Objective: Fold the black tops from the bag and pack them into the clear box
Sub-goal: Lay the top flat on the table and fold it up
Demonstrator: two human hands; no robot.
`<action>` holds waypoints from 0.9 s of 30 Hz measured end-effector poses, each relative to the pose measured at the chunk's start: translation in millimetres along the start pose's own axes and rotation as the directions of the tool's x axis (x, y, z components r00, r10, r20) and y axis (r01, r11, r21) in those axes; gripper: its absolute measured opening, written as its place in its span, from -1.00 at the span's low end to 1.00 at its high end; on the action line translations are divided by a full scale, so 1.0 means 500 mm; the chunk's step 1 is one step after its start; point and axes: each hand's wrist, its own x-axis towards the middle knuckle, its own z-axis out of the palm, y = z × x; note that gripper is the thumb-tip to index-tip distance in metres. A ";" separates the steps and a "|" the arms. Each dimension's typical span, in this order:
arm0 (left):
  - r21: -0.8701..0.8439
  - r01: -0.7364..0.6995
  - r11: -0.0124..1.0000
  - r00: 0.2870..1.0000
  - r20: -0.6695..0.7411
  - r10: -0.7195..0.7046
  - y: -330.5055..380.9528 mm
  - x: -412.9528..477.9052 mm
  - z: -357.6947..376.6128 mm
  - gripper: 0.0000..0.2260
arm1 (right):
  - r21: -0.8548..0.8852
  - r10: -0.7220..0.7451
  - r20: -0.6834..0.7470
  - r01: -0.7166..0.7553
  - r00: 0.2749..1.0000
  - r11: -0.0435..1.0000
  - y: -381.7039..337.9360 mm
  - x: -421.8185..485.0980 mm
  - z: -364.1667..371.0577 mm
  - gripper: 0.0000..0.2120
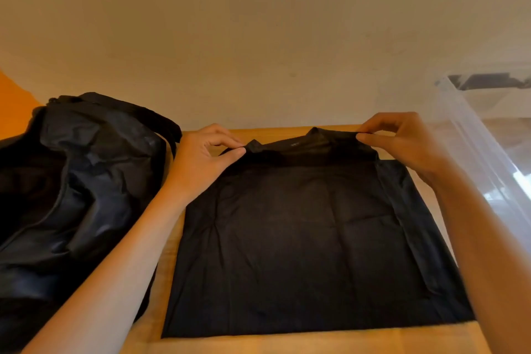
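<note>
A black top [301,233] lies spread flat on the wooden table [166,256], its neck end toward the wall. My left hand [204,158] pinches the top's far left corner between thumb and fingers. My right hand [402,141] pinches the far right corner at the same edge, which is lifted slightly off the table. The black bag [74,181] sits slumped and open on the left, touching my left forearm. The clear box [477,135] stands at the right edge, partly out of frame.
A plain beige wall [258,37] rises directly behind the table's far edge. An orange surface [14,100] shows at the far left behind the bag. A strip of bare wood runs along the table's near edge.
</note>
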 end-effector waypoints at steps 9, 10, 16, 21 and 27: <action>0.271 -0.229 0.935 0.955 0.250 0.161 -0.015 -0.105 -0.010 -0.82 | -0.393 -0.203 0.173 0.257 0.964 0.883 0.022 -0.099 -0.016 -0.86; 0.299 -0.248 0.922 0.947 0.274 0.166 -0.021 -0.112 -0.008 -0.81 | -0.418 -0.217 0.179 0.274 0.960 0.866 0.027 -0.104 -0.015 -0.86; 0.354 -0.289 0.889 0.932 0.315 0.178 -0.037 -0.138 0.005 -0.77 | -0.496 -0.313 0.166 0.354 0.935 0.793 0.049 -0.124 0.001 -0.88; 0.394 -0.316 0.863 0.937 0.272 0.218 -0.038 -0.145 -0.002 -0.80 | -0.475 -0.389 0.111 0.393 0.914 0.788 0.056 -0.144 0.017 -0.90; 0.358 -0.270 0.894 0.950 0.251 0.186 -0.046 -0.149 -0.004 -0.87 | -0.440 -0.370 0.133 0.389 0.919 0.809 0.066 -0.148 0.013 -0.84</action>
